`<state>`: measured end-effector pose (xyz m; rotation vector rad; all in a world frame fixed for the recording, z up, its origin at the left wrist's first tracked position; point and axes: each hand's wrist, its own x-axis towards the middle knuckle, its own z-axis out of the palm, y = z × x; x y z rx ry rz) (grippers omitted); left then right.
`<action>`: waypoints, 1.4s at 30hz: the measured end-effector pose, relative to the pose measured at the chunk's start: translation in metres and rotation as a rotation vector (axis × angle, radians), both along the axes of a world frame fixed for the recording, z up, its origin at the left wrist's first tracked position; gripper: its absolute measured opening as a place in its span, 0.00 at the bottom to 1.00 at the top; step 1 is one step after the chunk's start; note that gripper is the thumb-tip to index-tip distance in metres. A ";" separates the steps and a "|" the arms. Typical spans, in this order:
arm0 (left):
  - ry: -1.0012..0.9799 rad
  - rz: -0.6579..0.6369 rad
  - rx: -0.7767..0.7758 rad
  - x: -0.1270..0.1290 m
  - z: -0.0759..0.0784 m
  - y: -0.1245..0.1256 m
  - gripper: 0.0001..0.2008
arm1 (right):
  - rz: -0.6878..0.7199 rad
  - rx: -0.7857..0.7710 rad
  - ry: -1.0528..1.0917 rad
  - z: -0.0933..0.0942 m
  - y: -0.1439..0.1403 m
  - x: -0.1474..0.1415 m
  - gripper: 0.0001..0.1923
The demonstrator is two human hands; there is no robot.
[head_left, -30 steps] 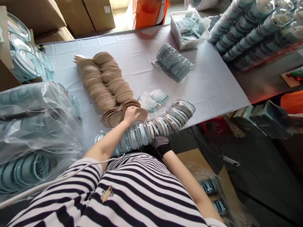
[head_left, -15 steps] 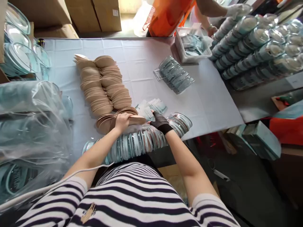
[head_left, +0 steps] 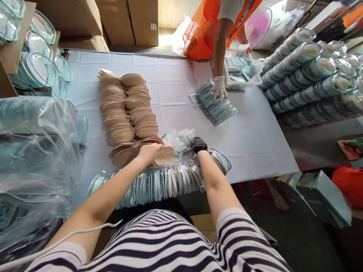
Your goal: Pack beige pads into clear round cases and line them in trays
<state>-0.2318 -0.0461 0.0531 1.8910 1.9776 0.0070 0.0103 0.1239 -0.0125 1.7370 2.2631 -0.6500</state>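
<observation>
My left hand [head_left: 149, 152] grips a tan round pad [head_left: 165, 155] at the front end of a fanned stack of tan pads [head_left: 126, 107] on the white table cover [head_left: 170, 87]. My right hand [head_left: 199, 144], in a black mesh glove, rests on a small pile of pale printed sachets [head_left: 181, 140] just right of the pad; whether it holds one is hidden. Along the table's near edge lies a long row of clear teal-rimmed lids [head_left: 159, 180], under both forearms.
A co-worker's white-gloved hand [head_left: 218, 90] touches another lid stack [head_left: 217, 104] near a white basket [head_left: 241, 77]. Stacked filled containers [head_left: 309, 71] lie at the right. Plastic-bagged lids [head_left: 34, 151] sit at the left, glass bowls [head_left: 36, 68] and cardboard boxes [head_left: 124, 19] behind.
My right hand rose from below the table edge onto the sachets. My left hand stayed on the tan pad. A co-worker's gloved hand came into view at the far lid stack.
</observation>
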 end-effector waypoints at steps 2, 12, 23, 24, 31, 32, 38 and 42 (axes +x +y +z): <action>0.046 0.000 -0.006 0.007 0.011 0.004 0.17 | -0.067 -0.004 -0.065 -0.008 0.000 0.001 0.20; -0.506 0.165 0.086 0.014 -0.031 0.015 0.29 | -0.317 -0.086 0.647 0.033 -0.024 -0.007 0.22; -0.838 0.025 0.509 0.057 0.020 -0.061 0.11 | -0.445 -0.607 1.239 0.082 -0.179 -0.008 0.20; -0.834 -0.019 0.551 0.059 0.021 -0.071 0.10 | -0.445 -0.659 1.208 0.081 -0.188 -0.004 0.20; -1.039 0.313 0.395 0.070 0.000 -0.090 0.17 | -0.473 -0.375 1.118 0.075 -0.225 0.000 0.20; -1.015 0.326 0.362 0.063 -0.007 -0.080 0.17 | -0.497 -0.310 1.069 0.074 -0.225 -0.002 0.18; -0.403 0.210 -0.122 -0.003 -0.045 -0.005 0.07 | -0.388 -0.035 0.923 0.067 -0.204 -0.005 0.17; -0.457 0.076 -0.103 -0.015 -0.031 0.003 0.12 | -0.211 0.115 0.836 0.062 -0.178 -0.012 0.14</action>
